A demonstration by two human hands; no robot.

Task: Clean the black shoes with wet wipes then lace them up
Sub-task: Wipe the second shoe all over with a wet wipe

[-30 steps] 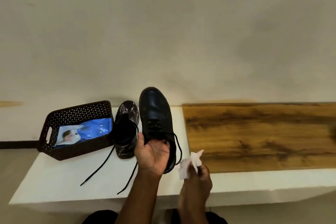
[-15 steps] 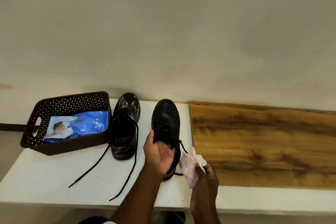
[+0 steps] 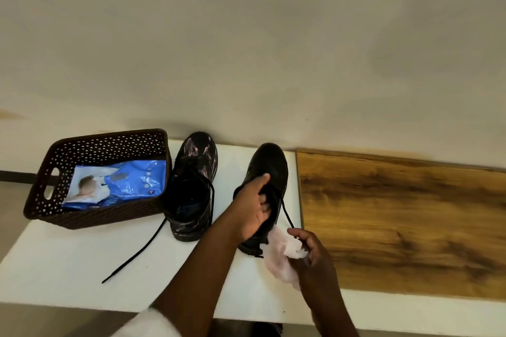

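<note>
Two black shoes stand on the white table (image 3: 68,260). The left shoe (image 3: 193,180) looks smeared and dusty, and its loose lace (image 3: 137,254) trails toward the table's front. My left hand (image 3: 253,208) grips the right shoe (image 3: 269,167) at its opening, fingers inside and thumb over the tongue. My right hand (image 3: 308,247) pinches a crumpled white wet wipe (image 3: 282,254) against that shoe's heel. A lace end of the right shoe runs down to my right fingers.
A dark perforated basket (image 3: 95,145) at the left holds a blue pack of wet wipes (image 3: 120,183). A wooden board (image 3: 397,221) covers the table's right part. A plain wall rises right behind the table.
The right shoe has come down from its raised, tilted pose onto the table, further right of the other shoe. My right hand has brought the wipe in to its heel.
</note>
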